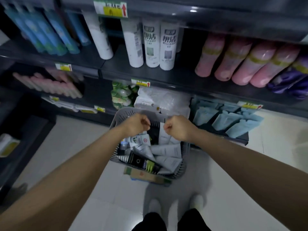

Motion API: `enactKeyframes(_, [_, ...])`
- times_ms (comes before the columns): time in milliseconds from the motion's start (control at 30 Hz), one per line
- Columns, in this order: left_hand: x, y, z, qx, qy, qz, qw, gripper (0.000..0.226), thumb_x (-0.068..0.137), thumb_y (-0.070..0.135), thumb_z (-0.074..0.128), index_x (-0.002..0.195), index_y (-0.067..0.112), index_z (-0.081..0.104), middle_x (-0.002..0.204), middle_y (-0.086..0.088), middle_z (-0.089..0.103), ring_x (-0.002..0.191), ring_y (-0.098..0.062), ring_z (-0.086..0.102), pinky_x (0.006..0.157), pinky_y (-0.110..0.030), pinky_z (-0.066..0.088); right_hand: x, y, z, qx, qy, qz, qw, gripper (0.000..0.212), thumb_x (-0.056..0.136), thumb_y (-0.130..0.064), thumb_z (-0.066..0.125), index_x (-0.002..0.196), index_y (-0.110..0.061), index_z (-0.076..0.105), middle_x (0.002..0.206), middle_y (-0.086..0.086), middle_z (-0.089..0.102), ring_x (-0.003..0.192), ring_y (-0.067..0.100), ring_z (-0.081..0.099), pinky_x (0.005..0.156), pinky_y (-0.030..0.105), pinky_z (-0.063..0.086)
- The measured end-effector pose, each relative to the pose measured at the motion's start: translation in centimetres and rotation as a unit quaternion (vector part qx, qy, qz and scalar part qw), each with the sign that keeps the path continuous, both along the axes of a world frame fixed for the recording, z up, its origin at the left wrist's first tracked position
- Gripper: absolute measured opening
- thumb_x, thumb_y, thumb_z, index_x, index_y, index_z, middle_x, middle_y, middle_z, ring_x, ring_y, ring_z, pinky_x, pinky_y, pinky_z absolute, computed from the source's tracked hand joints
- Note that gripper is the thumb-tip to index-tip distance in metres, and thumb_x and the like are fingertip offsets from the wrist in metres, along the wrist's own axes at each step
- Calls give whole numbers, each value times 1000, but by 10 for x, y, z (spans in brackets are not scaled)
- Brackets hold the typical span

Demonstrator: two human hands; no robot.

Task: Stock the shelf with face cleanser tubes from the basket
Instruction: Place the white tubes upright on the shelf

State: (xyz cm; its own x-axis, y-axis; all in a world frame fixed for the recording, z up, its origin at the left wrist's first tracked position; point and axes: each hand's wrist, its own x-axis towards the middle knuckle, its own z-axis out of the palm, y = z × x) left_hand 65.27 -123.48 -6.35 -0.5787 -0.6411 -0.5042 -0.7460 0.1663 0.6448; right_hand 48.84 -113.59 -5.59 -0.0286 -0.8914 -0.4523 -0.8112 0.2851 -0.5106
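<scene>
Curled shut into fists, with nothing seen inside either grip, the left hand (135, 125) and right hand (179, 129) were held just apart above the grey basket (126, 112), which was set on the floor (83, 164) before the shelf (166, 75) and heaped with jumbled white, grey and black face cleanser tubes (166, 150).

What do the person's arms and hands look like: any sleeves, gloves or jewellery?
The left hand and right hand wear no gloves. No watch, bracelet or ring shows, though the picture is slightly blurred. The left forearm and right forearm are bare to the frame edges, with no sleeve in view.
</scene>
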Motion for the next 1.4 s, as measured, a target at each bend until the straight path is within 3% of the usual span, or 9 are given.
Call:
enactKeyframes(333, [-11, 8, -105, 5, -26, -13, 1000, 18, 89, 9, 57, 104, 2, 63, 112, -15, 64, 105, -31, 59, 83, -33, 47, -7, 8, -102, 210, 24, -95, 973, 17, 94, -12, 48, 79, -6, 53, 92, 7, 51, 87, 19, 51, 60, 22, 39])
enactKeyframes(467, [-35, 4, -130, 9, -9, 28, 1000, 24, 88, 7, 58, 111, -1, 59, 111, -18, 63, 101, -30, 59, 80, -31, 46, -4, 10, -124, 259, -5, -115, 959, 33, 95, -14, 49, 121, 5, 47, 105, 12, 51, 96, 20, 46, 56, 20, 34])
enactKeyframes(600, [-58, -5, -152, 16, -7, 42, 999, 40, 90, 9, 57, 127, -3, 47, 128, -19, 53, 109, -28, 54, 85, -30, 44, -6, 6, -146, 278, -7, -154, 948, 21, 94, -7, 44, 74, -4, 47, 73, 3, 42, 60, 11, 38, 50, 16, 30])
enactKeyframes(700, [-72, -11, -168, 49, -22, 76, 996, 46, 90, 12, 57, 131, -2, 42, 132, -17, 50, 120, -30, 50, 88, -29, 41, -6, 6, -158, 270, -16, -158, 950, 28, 92, 0, 44, 116, 7, 56, 113, 17, 60, 61, 14, 45, 55, 22, 40])
enactKeyframes(833, [-79, -18, -188, 110, -8, 119, 987, 45, 87, 11, 63, 127, 0, 50, 128, -15, 56, 117, -29, 54, 98, -37, 46, -1, 9, -169, 230, 21, -176, 957, 35, 96, -6, 42, 129, 6, 44, 136, 21, 48, 122, 28, 51, 97, 28, 43])
enactKeyframes(1033, [-87, -16, -200, 86, -4, 162, 983, 49, 81, 15, 71, 123, -1, 52, 122, -11, 58, 109, -24, 56, 83, -25, 42, 5, 17, -175, 179, 47, -174, 967, 25, 94, -4, 44, 118, -1, 52, 126, 20, 56, 115, 29, 56, 86, 31, 49])
enactKeyframes(1200, [-95, -10, -200, 118, 28, 176, 977, 44, 84, 11, 68, 124, -2, 55, 128, -17, 57, 116, -29, 55, 96, -32, 46, 7, 18, -171, 134, 43, -181, 973, 18, 92, -8, 51, 109, -6, 58, 123, 18, 58, 112, 28, 57, 82, 28, 47])
enactKeyframes(1300, [-92, -4, -197, 98, 30, 159, 982, 36, 85, 10, 66, 117, -6, 60, 124, -20, 60, 105, -23, 57, 96, -32, 47, 9, 19, -167, 105, 33, -183, 977, 19, 92, -7, 50, 75, -14, 47, 121, 20, 58, 104, 25, 56, 70, 23, 38])
enactKeyframes(1400, [-78, 1, -187, 79, 47, 171, 981, 36, 85, 8, 66, 118, -7, 60, 123, -20, 60, 110, -26, 57, 94, -32, 48, 15, 22, -153, 76, 25, -179, 981, 11, 93, -6, 48, 98, -1, 56, 118, 21, 58, 105, 27, 57, 74, 26, 42])
